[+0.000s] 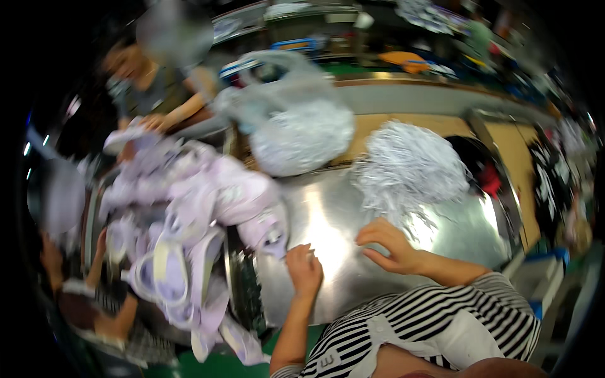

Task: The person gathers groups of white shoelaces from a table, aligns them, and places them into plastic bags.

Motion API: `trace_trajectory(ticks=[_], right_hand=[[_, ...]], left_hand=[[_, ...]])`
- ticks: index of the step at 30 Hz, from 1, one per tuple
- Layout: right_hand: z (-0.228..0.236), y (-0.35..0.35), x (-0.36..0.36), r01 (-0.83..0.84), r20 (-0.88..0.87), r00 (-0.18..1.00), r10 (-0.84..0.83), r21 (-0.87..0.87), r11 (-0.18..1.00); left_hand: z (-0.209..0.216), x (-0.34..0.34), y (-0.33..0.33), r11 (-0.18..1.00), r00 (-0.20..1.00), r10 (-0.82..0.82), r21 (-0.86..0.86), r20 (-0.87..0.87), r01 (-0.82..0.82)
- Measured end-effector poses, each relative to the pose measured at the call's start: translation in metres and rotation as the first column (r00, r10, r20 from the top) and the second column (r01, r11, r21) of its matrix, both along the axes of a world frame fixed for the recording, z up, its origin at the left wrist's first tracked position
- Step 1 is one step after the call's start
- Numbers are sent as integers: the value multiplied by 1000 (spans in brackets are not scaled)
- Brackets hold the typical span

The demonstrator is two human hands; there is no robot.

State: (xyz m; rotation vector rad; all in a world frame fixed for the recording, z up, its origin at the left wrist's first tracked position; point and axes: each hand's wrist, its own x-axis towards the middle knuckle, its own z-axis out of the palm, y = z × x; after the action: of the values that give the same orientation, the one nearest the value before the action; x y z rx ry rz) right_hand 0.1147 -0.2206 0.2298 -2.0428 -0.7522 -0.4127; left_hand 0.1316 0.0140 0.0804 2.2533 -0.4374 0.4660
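My left hand is over the metal tabletop, just beside the lilac shoe at the near end of a pile. Its fingers are bent together, and whatever they may hold is too small to make out. To the right, my right hand is open, thumb and fingers apart, with nothing visible between them. Beyond it lies a big loose bundle of white shoelaces, some ends trailing toward that hand. Many lilac and white shoes are heaped along the left side.
A clear plastic bag with white contents stands behind the shiny metal table. At the far left a co-worker handles shoes; another person is at the lower left. Black and red items sit right of the laces.
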Motion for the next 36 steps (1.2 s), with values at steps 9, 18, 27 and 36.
trace_trajectory(ticks=[9, 18, 27, 36], right_hand=[[-150, -118, -104, 50, -692, 712, -118, -117, 992], [-93, -228, 2, 861, -52, 479, -876, -170, 480], [40, -185, 73, 575, 74, 816, -573, -6, 818], [122, -65, 16, -142, 207, 972, 116, 115, 983]], left_hand=[[-39, 37, 12, 981, 984, 17, 195, -177, 18], [-18, 19, -100, 876, 828, -482, -122, -285, 467], [107, 35, -114, 843, 842, -528, -187, -113, 504], [236, 22, -131, 801, 896, -425, -409, 127, 437]])
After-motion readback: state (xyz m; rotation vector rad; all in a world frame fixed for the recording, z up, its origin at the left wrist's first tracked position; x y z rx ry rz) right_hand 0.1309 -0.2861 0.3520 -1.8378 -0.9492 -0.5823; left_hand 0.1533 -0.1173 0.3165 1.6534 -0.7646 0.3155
